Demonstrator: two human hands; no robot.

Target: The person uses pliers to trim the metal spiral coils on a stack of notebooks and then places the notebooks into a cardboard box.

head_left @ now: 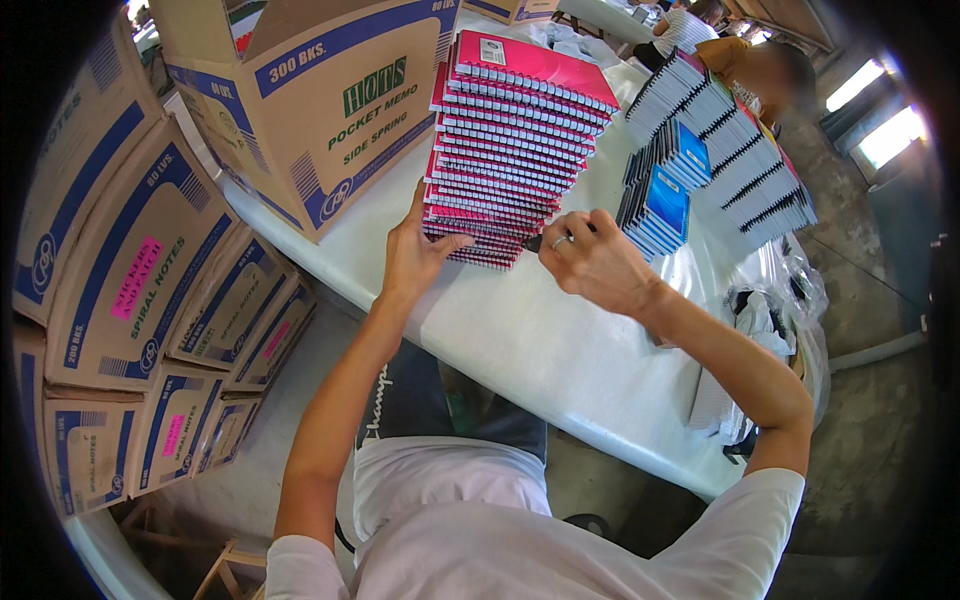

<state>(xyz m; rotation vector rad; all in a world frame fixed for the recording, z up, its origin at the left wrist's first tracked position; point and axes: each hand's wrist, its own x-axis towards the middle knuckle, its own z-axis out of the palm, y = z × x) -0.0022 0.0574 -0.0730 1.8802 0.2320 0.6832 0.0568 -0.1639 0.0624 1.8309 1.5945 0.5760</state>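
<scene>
A tall stack of red-covered spiral notebooks (520, 130) stands on the white table in front of me, its wire spines facing my body. My left hand (415, 255) grips the lower left corner of this stack, the thumb laid across the spines and the fingers along the side. At the right side of the lower spines, my right hand (600, 262) is closed around a small dark tool (532, 243). Its tip is close to the wire coils. Most of the tool is hidden by the fingers, so I cannot make out its kind.
Small blue notebooks (665, 200) and larger spiral notebooks (715, 130) are stacked to the right. An open cardboard box (330, 120) stands at the table's left edge, near piled cartons (140, 270). Crumpled clear plastic (800, 300) lies far right. Another person (755, 70) sits beyond.
</scene>
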